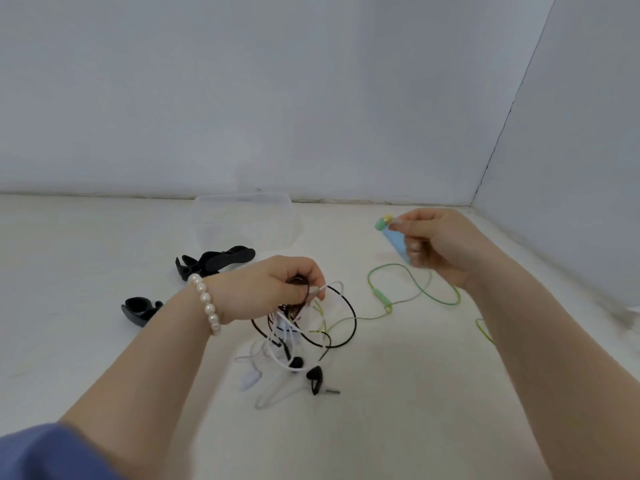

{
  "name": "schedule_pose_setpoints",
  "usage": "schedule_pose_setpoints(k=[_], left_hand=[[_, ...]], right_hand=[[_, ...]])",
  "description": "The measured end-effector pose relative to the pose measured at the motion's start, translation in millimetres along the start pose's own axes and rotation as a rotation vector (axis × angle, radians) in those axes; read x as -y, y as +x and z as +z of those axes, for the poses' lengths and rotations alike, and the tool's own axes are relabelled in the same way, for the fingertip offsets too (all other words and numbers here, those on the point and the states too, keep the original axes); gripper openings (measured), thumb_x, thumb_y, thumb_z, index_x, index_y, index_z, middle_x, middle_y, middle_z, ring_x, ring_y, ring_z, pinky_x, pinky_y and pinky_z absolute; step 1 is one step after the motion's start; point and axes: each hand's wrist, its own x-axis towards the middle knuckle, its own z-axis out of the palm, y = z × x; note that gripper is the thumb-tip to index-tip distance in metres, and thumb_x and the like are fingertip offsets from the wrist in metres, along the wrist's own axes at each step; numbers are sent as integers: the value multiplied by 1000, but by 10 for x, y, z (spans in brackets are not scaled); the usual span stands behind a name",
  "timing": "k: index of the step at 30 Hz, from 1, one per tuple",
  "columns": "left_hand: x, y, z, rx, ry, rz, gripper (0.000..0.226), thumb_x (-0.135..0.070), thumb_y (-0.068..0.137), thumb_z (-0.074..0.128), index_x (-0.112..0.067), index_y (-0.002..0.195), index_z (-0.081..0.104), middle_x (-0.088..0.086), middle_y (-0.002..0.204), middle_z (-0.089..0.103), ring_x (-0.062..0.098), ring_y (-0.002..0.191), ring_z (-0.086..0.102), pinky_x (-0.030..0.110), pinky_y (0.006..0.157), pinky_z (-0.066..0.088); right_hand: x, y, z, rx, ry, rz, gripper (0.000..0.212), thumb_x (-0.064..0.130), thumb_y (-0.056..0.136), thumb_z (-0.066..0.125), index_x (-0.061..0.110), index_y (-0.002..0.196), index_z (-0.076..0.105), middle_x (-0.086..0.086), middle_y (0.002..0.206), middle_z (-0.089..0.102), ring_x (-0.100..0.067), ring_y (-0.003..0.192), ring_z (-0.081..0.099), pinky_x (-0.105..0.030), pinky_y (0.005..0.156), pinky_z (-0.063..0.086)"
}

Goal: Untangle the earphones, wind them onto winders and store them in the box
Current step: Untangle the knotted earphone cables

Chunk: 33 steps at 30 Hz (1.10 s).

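A tangle of black and white earphone cables (304,334) lies at the table's middle. My left hand (273,289) grips the top of the tangle and lifts part of it. My right hand (440,240), raised at the right, pinches a green earbud (382,223) and holds a light blue winder (398,245). The green earphone cable (415,289) hangs from that hand and runs across the table into the tangle. A clear plastic box (242,220) stands at the back.
Two black winders (214,261) lie left of the box and another black winder (140,310) lies nearer the left. White walls close the table at the back and the right.
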Motion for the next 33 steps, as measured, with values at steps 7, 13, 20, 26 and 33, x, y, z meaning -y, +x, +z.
schedule_pose_setpoints(k=[7, 13, 20, 26, 33], left_hand=[[51, -77, -224, -166, -328, 96, 16, -26, 49, 47, -12, 43, 50, 6, 49, 45, 19, 48, 40, 51, 74, 35], [22, -48, -178, -197, -456, 183, 23, -27, 54, 52, -11, 48, 36, 10, 56, 30, 19, 52, 31, 47, 78, 33], [8, -14, -133, -222, -481, 202, 26, -22, 46, 53, -6, 61, 39, 3, 52, 39, 16, 49, 39, 19, 51, 43], [11, -41, -164, -226, -491, 246, 21, -25, 49, 51, -12, 56, 37, 8, 57, 37, 19, 53, 38, 26, 61, 45], [85, 12, -213, -351, -148, 35, 43, -51, 60, 52, -14, 39, 45, 9, 55, 43, 21, 63, 47, 32, 70, 38]], right_hand=[[-8, -5, -621, 220, -952, 229, 15, 16, 66, 81, 16, 55, 70, 2, 46, 44, -15, 49, 36, -24, 48, 30], [-10, -32, -266, 420, -1408, 379, 39, 47, 61, 80, 27, 94, 73, 11, 83, 64, -10, 87, 58, -25, 81, 48], [57, -243, 223, 564, -794, 19, 32, 40, 70, 75, 30, 100, 72, 14, 93, 71, 0, 96, 62, -19, 91, 43], [-148, -166, 312, 604, -771, -47, 2, 15, 77, 73, 14, 78, 74, 6, 64, 69, -4, 58, 55, -15, 61, 41], [-87, -44, -45, 351, 48, -132, 29, 43, 68, 69, 16, 59, 67, 6, 34, 30, -10, 37, 26, -23, 46, 25]])
